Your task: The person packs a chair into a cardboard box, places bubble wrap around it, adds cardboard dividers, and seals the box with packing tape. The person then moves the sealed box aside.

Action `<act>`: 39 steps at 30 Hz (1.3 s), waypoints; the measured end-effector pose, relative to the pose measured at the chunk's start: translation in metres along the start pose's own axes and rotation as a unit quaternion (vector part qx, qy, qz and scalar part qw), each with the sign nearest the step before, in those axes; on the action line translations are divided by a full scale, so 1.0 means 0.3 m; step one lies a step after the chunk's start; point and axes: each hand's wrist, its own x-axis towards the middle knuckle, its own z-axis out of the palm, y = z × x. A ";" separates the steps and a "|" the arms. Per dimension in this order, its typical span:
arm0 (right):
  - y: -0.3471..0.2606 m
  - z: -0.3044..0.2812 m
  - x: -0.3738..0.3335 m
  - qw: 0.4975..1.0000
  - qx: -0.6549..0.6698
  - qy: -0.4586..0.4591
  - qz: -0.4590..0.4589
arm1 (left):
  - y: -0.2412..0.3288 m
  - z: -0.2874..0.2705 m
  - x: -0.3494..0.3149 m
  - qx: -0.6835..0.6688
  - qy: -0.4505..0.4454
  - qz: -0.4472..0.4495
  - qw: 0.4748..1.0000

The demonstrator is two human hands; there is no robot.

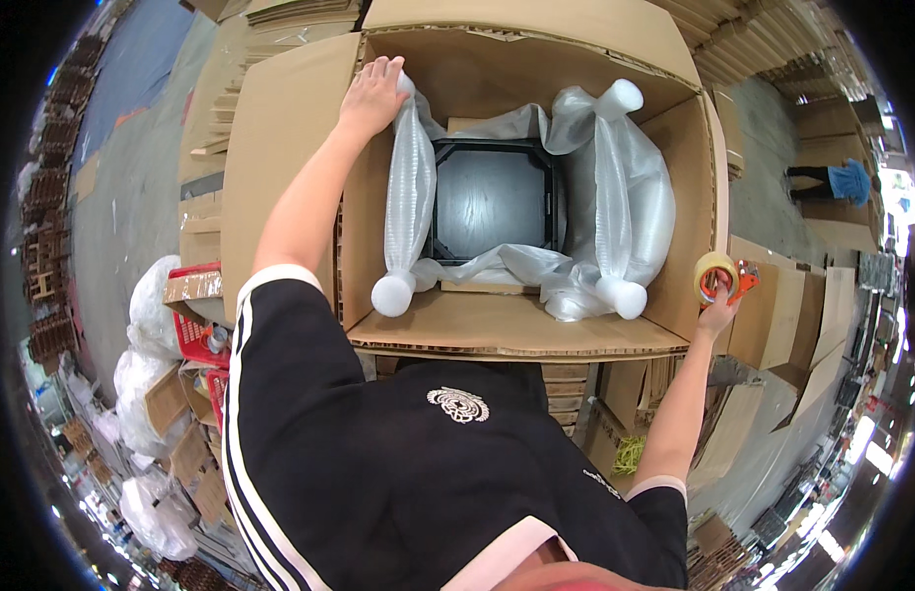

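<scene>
A black square framed panel (497, 202) lies inside a large open cardboard box (497, 330). White foam wrap (411, 187) covers the long piece along its left side, and more foam wrap (654, 212) bulges on its right. Rounded white foam ends stick up near the corners. My left hand (373, 96) is at the box's far left corner, its fingers and thumb around the far left foam end. Outside the box's right wall, my right hand (718, 310) grips a tape dispenser (725, 280) with an orange frame and a roll of yellowish tape.
Box flaps stand folded outward, one wide flap (285, 167) at the left. Flat cardboard stacks (753, 39) lie beyond the box. Red crates (196, 325) and clear plastic bags (147, 394) are at the left. A person in blue (849, 183) bends at the far right.
</scene>
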 end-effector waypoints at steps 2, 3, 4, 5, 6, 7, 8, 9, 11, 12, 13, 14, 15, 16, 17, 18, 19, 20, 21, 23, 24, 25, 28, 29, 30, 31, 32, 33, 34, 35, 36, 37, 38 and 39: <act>0.002 -0.007 0.001 1.000 0.016 -0.025 -0.009 | 0.000 0.056 -0.009 0.056 -0.018 0.023 0.998; 0.001 -0.011 0.003 0.999 0.031 -0.038 -0.006 | 0.008 0.086 -0.002 0.093 -0.048 0.015 0.994; -0.001 -0.010 0.006 0.998 0.043 -0.050 -0.017 | 0.012 0.111 0.011 0.136 -0.047 0.013 0.990; -0.007 -0.008 0.011 0.996 0.082 -0.034 0.030 | 0.021 0.136 0.024 0.137 -0.042 0.011 0.990; -0.014 0.000 0.020 0.993 0.110 -0.021 0.047 | 0.026 0.156 0.040 0.134 -0.047 0.004 0.990; -0.029 0.008 0.027 0.991 0.121 -0.022 0.054 | 0.026 0.170 0.053 0.132 -0.062 0.002 0.989; -0.045 0.021 0.035 0.992 0.106 0.002 0.062 | 0.025 0.181 0.071 0.151 -0.102 -0.007 0.983; -0.069 0.030 0.037 0.979 0.189 -0.029 0.074 | 0.021 0.183 0.079 0.156 -0.122 -0.008 0.980; -0.130 0.041 0.009 0.995 0.074 0.001 0.064 | 0.007 0.176 0.106 0.171 -0.177 -0.019 0.969; -0.166 0.037 -0.024 0.991 0.104 0.022 0.076 | -0.002 0.169 0.128 0.170 -0.235 -0.022 0.957; -0.201 0.032 -0.071 0.984 0.139 0.053 0.097 | -0.003 0.159 0.143 0.198 -0.274 -0.015 0.941; -0.233 0.006 -0.152 0.972 0.223 0.029 0.069 | 0.000 0.152 0.166 0.157 -0.319 -0.050 0.933; -0.258 -0.021 -0.244 0.965 0.242 0.066 0.077 | 0.017 0.146 0.180 0.144 -0.336 -0.066 0.929; -0.274 -0.075 -0.366 0.957 0.276 0.061 0.067 | 0.050 0.144 0.189 0.238 -0.323 -0.023 0.916; -0.276 -0.131 -0.511 0.946 0.303 0.082 0.080 | 0.109 0.149 0.188 0.308 -0.293 0.000 0.905; -0.262 -0.190 -0.671 0.938 0.321 0.101 0.081 | 0.194 0.152 0.184 0.298 -0.251 0.047 0.920; -0.239 -0.233 -0.856 0.922 0.351 0.142 0.074 | 0.284 0.139 0.131 0.240 -0.167 0.098 0.951; -0.202 -0.296 -1.040 0.908 0.368 0.166 0.116 | 0.426 0.137 0.091 0.118 -0.136 0.112 0.977; -0.155 -0.353 -1.234 0.906 0.329 0.196 0.183 | 0.585 0.125 0.021 -0.032 -0.104 0.118 0.987; -0.050 -0.427 -1.647 0.850 0.333 0.300 0.278 | 0.974 0.070 -0.140 -0.282 -0.012 0.161 0.946; -0.001 -0.443 -1.861 0.799 0.311 0.386 0.341 | 1.182 0.019 -0.236 -0.370 0.001 0.149 0.917; 0.043 -0.454 -2.070 0.747 0.301 0.443 0.395 | 1.404 -0.039 -0.324 -0.411 0.013 0.242 0.879; 0.112 -0.395 -2.712 0.522 0.237 0.639 0.512 | 2.014 -0.280 -0.604 -0.519 -0.040 0.438 0.733; 0.123 -0.343 -2.903 0.431 0.243 0.690 0.528 | 2.177 -0.386 -0.698 -0.512 -0.053 0.514 0.686; 0.128 -0.279 -3.072 0.329 0.268 0.753 0.502 | 2.332 -0.475 -0.797 -0.507 -0.060 0.565 0.648; 0.125 -0.205 -3.235 0.269 0.299 0.775 0.488 | 2.468 -0.569 -0.901 -0.515 -0.094 0.592 0.613; 0.111 -0.130 -3.382 0.221 0.361 0.783 0.456 | 2.588 -0.656 -1.018 -0.522 -0.125 0.611 0.582; 0.111 -0.051 -3.505 0.213 0.389 0.808 0.387 | 2.668 -0.716 -1.172 -0.545 -0.173 0.599 0.560; 0.089 0.012 -3.628 0.208 0.372 0.765 0.483 | 2.749 -0.776 -1.332 -0.562 -0.222 0.587 0.540; 0.078 0.072 -3.726 0.219 0.392 0.745 0.493 | 2.808 -0.824 -1.488 -0.569 -0.268 0.566 0.532; 0.071 0.103 -3.815 0.201 0.396 0.698 0.562 | 2.852 -0.847 -1.675 -0.563 -0.285 0.585 0.509; 0.050 0.140 -3.887 0.213 0.398 0.687 0.570 | 2.890 -0.840 -1.886 -0.561 -0.288 0.586 0.509; 0.040 0.149 -3.948 0.177 0.426 0.678 0.572 | 2.909 -0.809 -2.102 -0.526 -0.307 0.622 0.491; 0.027 0.157 -3.990 0.144 0.443 0.698 0.543 | 2.917 -0.757 -2.328 -0.510 -0.292 0.660 0.468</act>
